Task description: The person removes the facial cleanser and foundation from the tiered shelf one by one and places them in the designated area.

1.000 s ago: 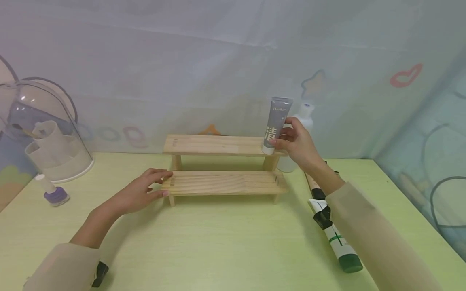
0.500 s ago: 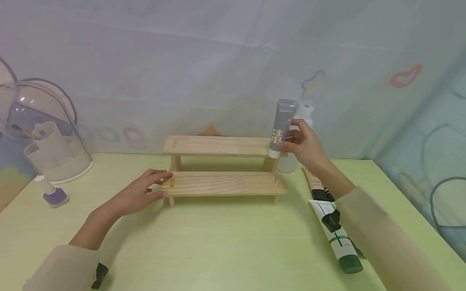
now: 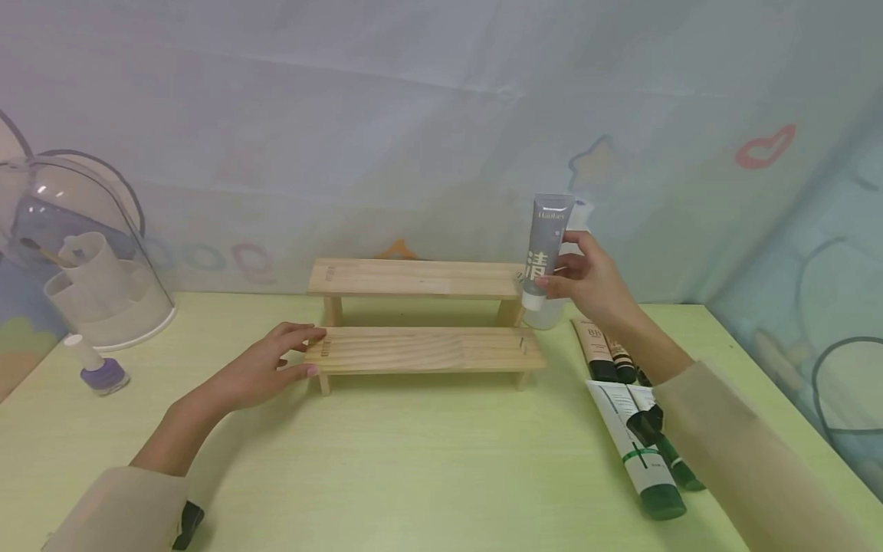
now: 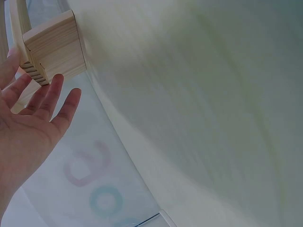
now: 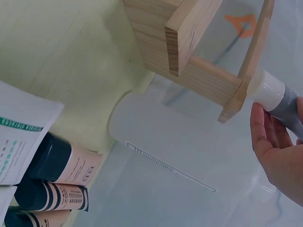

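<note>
Upright, smooth grey tube (image 3: 547,249) pinched in right fingers (image 3: 560,272); left fingers (image 3: 298,346) flat against grainy wooden shelf (image 3: 422,347).

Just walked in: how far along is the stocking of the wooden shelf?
Nothing looks done: both tiers of the wooden shelf are bare. In hand: the right hand holds a grey tube just off the top tier's right end; the left hand touches the lower tier. Left: the tubes on the table.

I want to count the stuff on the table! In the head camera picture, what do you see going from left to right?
Clear dome organizer → purple nail polish bottle → left hand → wooden two-step shelf → grey tube in the right hand → green-capped tubes lying on the table.
</note>
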Motion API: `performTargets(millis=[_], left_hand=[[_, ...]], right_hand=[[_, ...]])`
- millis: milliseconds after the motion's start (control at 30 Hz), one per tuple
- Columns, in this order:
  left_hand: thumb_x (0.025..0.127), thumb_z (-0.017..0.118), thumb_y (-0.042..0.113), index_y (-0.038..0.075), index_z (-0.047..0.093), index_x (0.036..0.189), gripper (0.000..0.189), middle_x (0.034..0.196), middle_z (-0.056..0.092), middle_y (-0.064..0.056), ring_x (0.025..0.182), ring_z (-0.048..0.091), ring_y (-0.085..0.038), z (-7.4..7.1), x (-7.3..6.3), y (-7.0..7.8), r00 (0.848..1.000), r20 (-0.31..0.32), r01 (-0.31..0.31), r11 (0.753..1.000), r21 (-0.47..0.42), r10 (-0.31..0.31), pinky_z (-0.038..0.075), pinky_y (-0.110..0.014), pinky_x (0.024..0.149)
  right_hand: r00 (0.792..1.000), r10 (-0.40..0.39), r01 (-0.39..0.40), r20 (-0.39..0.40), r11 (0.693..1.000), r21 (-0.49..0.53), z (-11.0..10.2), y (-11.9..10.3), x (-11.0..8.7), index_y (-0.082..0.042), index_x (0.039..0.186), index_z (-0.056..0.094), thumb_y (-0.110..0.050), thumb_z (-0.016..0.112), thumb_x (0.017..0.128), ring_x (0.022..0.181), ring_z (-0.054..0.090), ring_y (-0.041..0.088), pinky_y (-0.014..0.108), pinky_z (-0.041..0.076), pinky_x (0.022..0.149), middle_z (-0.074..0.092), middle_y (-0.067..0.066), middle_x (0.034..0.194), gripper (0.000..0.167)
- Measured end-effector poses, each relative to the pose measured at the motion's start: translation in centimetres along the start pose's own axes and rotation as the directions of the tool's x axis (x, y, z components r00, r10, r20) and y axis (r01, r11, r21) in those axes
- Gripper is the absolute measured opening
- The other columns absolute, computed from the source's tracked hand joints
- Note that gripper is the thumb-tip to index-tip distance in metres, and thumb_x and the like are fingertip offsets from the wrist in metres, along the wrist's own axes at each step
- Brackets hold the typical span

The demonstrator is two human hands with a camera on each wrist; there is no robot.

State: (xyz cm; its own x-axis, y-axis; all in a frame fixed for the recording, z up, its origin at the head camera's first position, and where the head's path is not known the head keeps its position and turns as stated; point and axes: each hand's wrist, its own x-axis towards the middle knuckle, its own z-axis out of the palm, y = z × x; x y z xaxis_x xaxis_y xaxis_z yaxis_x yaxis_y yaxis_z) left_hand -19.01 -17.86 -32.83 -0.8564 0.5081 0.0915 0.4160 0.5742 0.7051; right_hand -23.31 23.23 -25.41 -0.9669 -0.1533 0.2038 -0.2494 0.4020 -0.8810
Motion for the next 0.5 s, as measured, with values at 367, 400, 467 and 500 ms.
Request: performTargets(millis=[367,400,467,500], left_hand=[[0.093,0.054,0.022,-0.002,0.034,0.138,0.055,0.134,0.029,-0.025,0.116,0.037,-0.041,0.1,0.1,-0.2,1.0,-0.004,-0.004,1.0,0.019,0.004,0.034,-0.06,0.091],[0.093,0.054,0.022,-0.002,0.034,0.138,0.055,0.134,0.03,-0.025,0.116,0.037,-0.041,0.1,0.1,-0.3,1.0,-0.004,-0.006,1.0,0.02,0.006,0.035,-0.06,0.091],[0.093,0.054,0.023,-0.002,0.034,0.138,0.055,0.134,0.03,-0.025,0.116,0.037,-0.041,0.1,0.2,-0.3,1.0,-0.004,-0.009,1.0,0.022,0.009,0.035,-0.06,0.09],[0.093,0.054,0.023,-0.002,0.034,0.138,0.055,0.134,0.029,-0.025,0.116,0.037,-0.041,0.1,0.1,-0.3,1.0,-0.004,-0.009,1.0,0.021,0.009,0.035,-0.06,0.09]], right_hand=[[0.998,0.029,-0.028,0.048,0.999,-0.024,-0.9,0.5,-0.8,-0.007,0.135,0.03,-0.004,0.066,0.084,0.088,0.059,0.022,0.036,0.053,0.074,0.056,0.024,0.106,0.063],[0.998,0.035,-0.033,0.055,0.999,-0.032,-1.0,0.5,-0.9,-0.008,0.135,0.03,-0.005,0.066,0.084,0.088,0.059,0.024,0.038,0.053,0.074,0.056,0.024,0.106,0.063],[0.997,0.043,-0.04,0.069,0.998,-0.042,-1.3,0.7,-1.1,-0.009,0.135,0.03,-0.007,0.067,0.083,0.09,0.059,0.026,0.04,0.053,0.075,0.056,0.024,0.107,0.063],[0.996,0.047,-0.043,0.075,0.998,-0.047,-1.4,0.7,-1.2,-0.009,0.134,0.03,-0.007,0.067,0.083,0.09,0.059,0.026,0.041,0.052,0.075,0.056,0.023,0.107,0.063]])
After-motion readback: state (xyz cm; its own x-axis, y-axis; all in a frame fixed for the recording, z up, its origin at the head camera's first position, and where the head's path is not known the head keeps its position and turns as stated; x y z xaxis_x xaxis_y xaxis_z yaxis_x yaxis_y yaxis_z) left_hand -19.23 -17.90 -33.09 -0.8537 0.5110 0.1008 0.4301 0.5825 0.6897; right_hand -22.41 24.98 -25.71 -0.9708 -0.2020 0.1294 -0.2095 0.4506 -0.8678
